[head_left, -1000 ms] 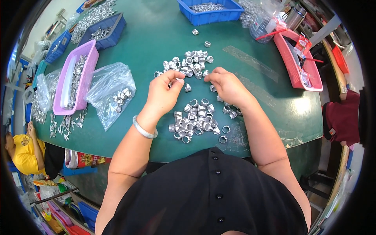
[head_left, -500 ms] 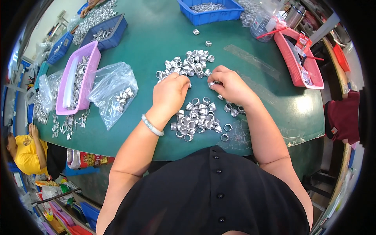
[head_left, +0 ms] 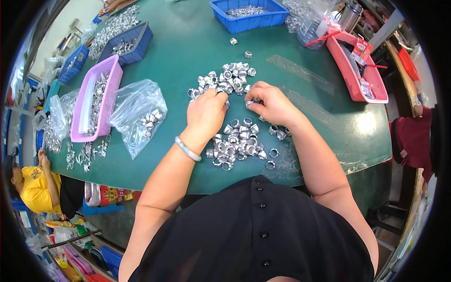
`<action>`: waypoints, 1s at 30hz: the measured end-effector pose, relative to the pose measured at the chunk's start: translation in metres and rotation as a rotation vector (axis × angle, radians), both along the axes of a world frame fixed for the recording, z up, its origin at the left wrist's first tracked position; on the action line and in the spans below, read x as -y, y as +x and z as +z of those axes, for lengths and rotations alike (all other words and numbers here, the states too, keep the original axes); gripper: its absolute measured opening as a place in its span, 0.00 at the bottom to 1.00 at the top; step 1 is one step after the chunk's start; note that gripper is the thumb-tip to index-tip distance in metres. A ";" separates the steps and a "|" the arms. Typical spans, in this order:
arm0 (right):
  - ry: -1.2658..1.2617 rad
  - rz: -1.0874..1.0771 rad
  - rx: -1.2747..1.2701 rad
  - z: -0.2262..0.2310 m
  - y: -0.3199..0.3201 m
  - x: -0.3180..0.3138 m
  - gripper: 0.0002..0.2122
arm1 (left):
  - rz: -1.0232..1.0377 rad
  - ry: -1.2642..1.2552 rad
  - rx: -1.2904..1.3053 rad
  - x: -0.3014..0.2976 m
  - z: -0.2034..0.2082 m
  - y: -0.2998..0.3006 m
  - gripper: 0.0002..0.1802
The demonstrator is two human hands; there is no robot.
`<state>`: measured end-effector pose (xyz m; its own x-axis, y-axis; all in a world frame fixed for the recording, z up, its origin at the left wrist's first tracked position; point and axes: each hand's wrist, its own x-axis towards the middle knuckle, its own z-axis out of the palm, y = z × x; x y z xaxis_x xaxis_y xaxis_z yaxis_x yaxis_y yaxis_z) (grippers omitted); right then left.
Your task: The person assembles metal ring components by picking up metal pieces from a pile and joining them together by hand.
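Observation:
My left hand (head_left: 206,113), with a pale bangle (head_left: 187,149) on its wrist, is at the near edge of the far pile of silvery metal rings (head_left: 228,77). Its fingers are closed, and a bit of silvery ring (head_left: 227,103) shows at the tips. Across a small gap, my right hand (head_left: 273,107) pinches a silvery metal ring (head_left: 250,102) between thumb and fingers. Closer to me lies a second pile of rings (head_left: 239,143). A few rings (head_left: 281,135) lie below my right wrist, and two loose ones, including this ring (head_left: 270,165), lie near the table edge.
To the left are a clear plastic bag (head_left: 136,115) holding rings, a pink-purple basket (head_left: 115,75) and blue bins. A blue tray (head_left: 249,23) stands at the far side, a pink basket (head_left: 343,73) at right. A person in yellow (head_left: 40,188) is at far left.
My right hand has moved slightly left with its ring, toward my left hand. My left hand has shifted slightly right, so the gap between them is narrower.

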<state>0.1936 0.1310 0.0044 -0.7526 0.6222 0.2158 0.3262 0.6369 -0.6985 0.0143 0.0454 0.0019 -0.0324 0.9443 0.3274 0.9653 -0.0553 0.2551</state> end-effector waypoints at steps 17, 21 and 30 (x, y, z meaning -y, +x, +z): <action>-0.672 0.046 -0.442 0.018 -0.004 0.008 0.06 | -0.469 0.025 1.527 0.002 -0.004 -0.009 0.13; -0.678 0.072 -0.487 0.018 -0.003 0.011 0.06 | -0.473 -0.068 1.685 0.003 -0.003 -0.009 0.14; -0.665 0.122 -0.591 0.018 -0.006 0.014 0.05 | -0.473 -0.336 2.053 0.008 0.008 -0.002 0.10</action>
<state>0.1874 0.1165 0.0226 -0.7018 0.6799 0.2126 -0.2470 0.0477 -0.9678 0.0126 0.0377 0.0096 0.1635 0.9865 0.0047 -0.6954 0.1118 0.7099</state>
